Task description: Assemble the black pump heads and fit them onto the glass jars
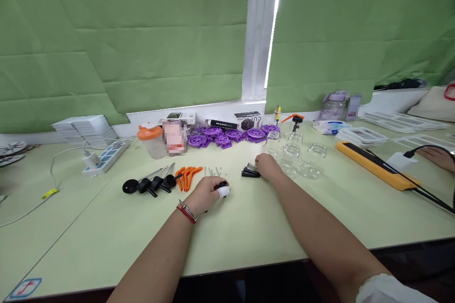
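Where words show: a black box (248, 120) at the back, at 12 o'clock from the hands, reads "CUP HOLDER"; other labels are too small to read.
Left hand: the left hand (208, 192) lies knuckles up on the surface (106, 241), arm stretched forward, with a red band and a metal bracelet on the wrist.
Left fingers: curled around a small black part (222, 184); one fingertip wears a white wrap.
Right hand: the right hand (267, 167) reaches further out, palm down.
Right fingers: bent down onto a little pile of black pieces (250, 172) at 9 o'clock of the hand; I cannot tell if they grip any.
Black knobs with metal rods: about four (149, 183), at 9 o'clock of the left hand.
Orange clips: about four (187, 173).
Clear jars: about five (295, 154), at 2 o'clock of the right hand.
Purple wheels: a heap (227, 136), too jumbled to count.
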Motion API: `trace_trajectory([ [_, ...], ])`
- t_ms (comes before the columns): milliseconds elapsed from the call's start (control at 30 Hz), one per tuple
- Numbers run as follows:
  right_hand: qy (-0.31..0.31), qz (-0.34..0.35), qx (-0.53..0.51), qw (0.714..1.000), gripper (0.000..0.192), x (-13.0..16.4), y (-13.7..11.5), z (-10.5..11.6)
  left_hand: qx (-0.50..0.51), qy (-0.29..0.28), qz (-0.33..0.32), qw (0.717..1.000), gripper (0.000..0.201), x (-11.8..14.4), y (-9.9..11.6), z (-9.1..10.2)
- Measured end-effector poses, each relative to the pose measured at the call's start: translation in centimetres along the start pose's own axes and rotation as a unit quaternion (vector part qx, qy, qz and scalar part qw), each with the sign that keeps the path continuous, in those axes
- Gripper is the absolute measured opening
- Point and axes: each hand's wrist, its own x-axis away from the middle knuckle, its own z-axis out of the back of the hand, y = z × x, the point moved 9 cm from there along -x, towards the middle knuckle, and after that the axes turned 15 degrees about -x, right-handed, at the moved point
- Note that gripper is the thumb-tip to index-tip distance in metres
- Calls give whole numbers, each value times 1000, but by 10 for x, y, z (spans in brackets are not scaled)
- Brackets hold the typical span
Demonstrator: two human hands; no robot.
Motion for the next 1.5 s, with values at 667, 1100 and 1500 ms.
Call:
trace_trajectory([
  [667,38,-16,-72,997,21,2,1,9,-10,2,-3,1000,24,0,1,0],
  [1100,96,15,-163,982,49,8,-8,30,-3,-6,0,1000,26,0,-2,-2],
  [1500,-48,45,-708,703,30,57,-73,8,6,4,-7,1000,26,0,5,1],
])
